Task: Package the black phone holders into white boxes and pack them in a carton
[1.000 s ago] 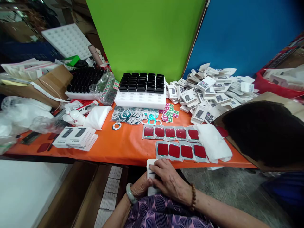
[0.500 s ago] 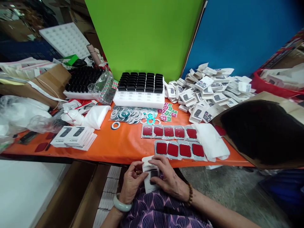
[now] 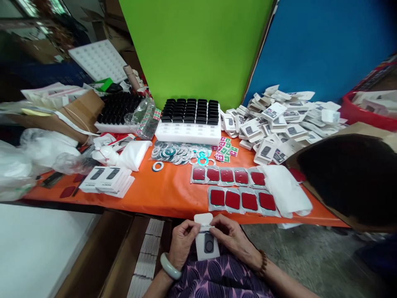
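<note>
A small white carton [image 3: 201, 249] printed with a dark oblong device stands upright over my lap, its top flap raised. My left hand [image 3: 182, 245] grips the carton's upper left edge between thumb and fingers. On the other side, my right hand [image 3: 236, 241] pinches the upper right edge near the base of the flap. What lies inside the carton is hidden. Just beyond my hands, on the orange table [image 3: 167, 191], two rows of dark red square pads [image 3: 232, 199] lie in clear wrapping.
A white foam tray [image 3: 187, 131] holds rows of black pieces. Printed rings [image 3: 176, 153] lie in front of it. Loose cartons [image 3: 279, 120] are heaped at right beside a brown cardboard box [image 3: 310, 165]. Stacked cartons [image 3: 107, 180] sit at left; packed ones [image 3: 149, 252] fill a box below.
My right hand has moved from across the carton's front to its upper right edge, uncovering the printed picture. The top flap now stands up. The view has shifted slightly.
</note>
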Demonstrator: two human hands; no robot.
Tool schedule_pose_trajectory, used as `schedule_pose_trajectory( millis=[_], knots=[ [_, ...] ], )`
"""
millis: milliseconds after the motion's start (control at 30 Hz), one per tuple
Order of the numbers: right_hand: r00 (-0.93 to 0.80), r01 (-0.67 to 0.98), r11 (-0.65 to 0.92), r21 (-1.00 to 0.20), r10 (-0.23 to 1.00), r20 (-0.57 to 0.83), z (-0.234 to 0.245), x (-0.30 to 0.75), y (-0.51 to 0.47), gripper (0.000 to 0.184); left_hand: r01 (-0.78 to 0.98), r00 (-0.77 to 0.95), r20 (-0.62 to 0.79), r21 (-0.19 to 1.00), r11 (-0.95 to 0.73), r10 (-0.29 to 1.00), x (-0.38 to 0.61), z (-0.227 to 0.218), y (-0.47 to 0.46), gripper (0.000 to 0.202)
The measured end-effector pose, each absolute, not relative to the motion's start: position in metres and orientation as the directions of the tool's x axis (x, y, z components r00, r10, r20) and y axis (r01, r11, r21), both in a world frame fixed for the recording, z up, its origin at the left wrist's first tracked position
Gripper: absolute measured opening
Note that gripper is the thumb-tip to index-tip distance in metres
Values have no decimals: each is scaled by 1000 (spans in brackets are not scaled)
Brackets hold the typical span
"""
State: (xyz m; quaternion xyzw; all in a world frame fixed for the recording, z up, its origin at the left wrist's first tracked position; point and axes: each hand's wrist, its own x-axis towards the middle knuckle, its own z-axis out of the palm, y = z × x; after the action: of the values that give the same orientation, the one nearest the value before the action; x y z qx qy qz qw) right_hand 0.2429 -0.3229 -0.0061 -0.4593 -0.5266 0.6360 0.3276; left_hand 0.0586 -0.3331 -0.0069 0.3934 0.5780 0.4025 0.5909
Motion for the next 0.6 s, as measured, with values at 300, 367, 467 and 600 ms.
schedule_pose_trajectory(
  millis=[300, 367, 467, 600],
  knots=[
    [-247, -125, -289, -949, 936, -253, -13, 234, -307, 29, -37, -96, -301, 954, 299, 949, 69, -2, -317, 19],
    [-334, -46, -263, -964, 913, -233, -7, 238, -305, 25, 17, -29, -300, 954, 300, 954, 65, -3, -318, 17],
    [-387, 89, -104, -991, 913, -131, 1, 244, -308, 24, 113, -3, -226, 968, 225, 974, 59, -4, -324, 19],
    [-350, 161, -46, -986, 931, -101, 2, 243, -310, 25, 131, 17, -215, 969, 211, 976, 58, -2, -329, 18]
  ],
)
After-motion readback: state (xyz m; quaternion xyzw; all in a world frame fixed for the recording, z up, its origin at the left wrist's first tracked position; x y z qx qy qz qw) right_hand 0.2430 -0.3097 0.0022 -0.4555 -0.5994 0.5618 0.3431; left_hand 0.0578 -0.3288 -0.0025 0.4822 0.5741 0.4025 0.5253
